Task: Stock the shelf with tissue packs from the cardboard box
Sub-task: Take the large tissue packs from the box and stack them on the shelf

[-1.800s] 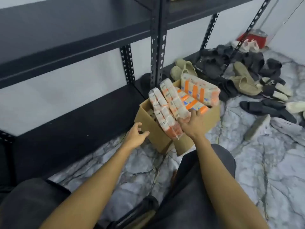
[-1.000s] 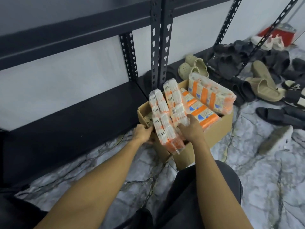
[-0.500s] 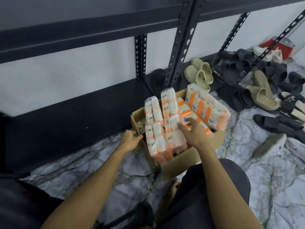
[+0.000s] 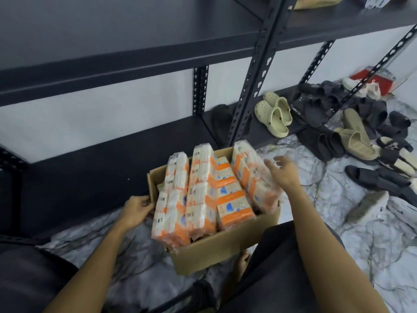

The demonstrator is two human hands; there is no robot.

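1 box on the floor. 4 tissue packs standing or leaning in it, more may sit underneath, can't tell. 2 hands: left, right. 1 pair beige clogs on the bottom shelf. Dark and tan slippers in a pile at right, too jumbled to count.

- A white wall shows behind the rack.
- Grey-white marbled floor with dark veins.
- Dark metal shelving rack with perforated uprights.
- Pale clogs sit on the rack's lowest board, to the right.
- Black and tan slippers lie scattered over the floor nearby.
- A red box stands in the far corner.
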